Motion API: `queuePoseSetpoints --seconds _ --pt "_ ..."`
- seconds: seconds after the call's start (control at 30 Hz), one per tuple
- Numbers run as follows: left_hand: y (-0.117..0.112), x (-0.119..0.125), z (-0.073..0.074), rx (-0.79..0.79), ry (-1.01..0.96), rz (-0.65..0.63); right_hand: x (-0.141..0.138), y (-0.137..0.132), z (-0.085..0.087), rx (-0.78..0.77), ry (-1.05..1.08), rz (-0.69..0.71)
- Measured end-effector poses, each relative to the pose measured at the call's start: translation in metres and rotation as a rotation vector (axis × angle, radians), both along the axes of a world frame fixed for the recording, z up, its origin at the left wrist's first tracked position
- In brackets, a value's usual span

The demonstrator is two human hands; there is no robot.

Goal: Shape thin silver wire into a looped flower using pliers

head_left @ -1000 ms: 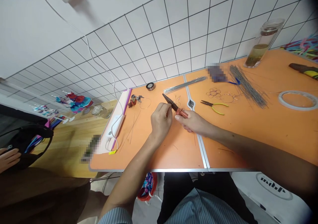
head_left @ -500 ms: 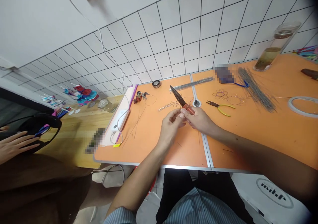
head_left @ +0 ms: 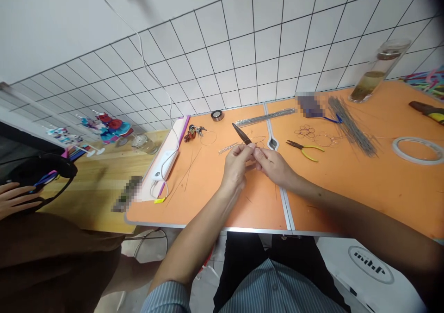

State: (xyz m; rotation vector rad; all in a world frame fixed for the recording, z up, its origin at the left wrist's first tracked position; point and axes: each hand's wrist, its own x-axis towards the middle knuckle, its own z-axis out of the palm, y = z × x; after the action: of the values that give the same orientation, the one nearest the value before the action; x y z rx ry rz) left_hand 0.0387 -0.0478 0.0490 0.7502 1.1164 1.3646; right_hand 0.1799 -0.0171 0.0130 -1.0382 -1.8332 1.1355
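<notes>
Over the middle of the orange table, my two hands meet, fingertips together. My right hand is closed around long-nose pliers, whose dark tapered jaws point up and left; the fingers mostly cover their handles. My left hand is closed beside the pliers, thumb and fingers pinched near the jaws' base. Whatever lies in that pinch is hidden. Just behind the hands lie thin bent wires. Yellow-handled pliers rest to the right, below copper-coloured wire flowers.
Straight wires and a thick wire bundle lie toward the wall. A glass bottle and a white ring are on the right. Keys, tape and a power strip are left. Another person's hand shows far left.
My left hand has moved in against my right, and the pliers' reddish handle is now covered. The pliers' tip sits slightly lower and further left. The view has shifted a little.
</notes>
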Motion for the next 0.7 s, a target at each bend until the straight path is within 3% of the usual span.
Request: queuePoseSetpoints --seconds 0.13,0.33,0.5,0.7 --pt "0.005 -0.002 -0.002 0.02 0.014 0.049 0.0 0.001 0.0 0.042 -0.039 0.005" --pt "0.015 -0.008 -0.016 0.095 0.095 0.157 -0.006 0.01 -0.005 -0.049 0.004 0.129" --pt "0.024 -0.009 -0.017 0.095 0.136 0.202 -0.02 0.007 0.0 -0.006 -0.118 -0.043" --pt "0.032 -0.004 0.001 0.215 0.153 0.15 -0.032 0.018 0.012 0.015 -0.094 -0.175"
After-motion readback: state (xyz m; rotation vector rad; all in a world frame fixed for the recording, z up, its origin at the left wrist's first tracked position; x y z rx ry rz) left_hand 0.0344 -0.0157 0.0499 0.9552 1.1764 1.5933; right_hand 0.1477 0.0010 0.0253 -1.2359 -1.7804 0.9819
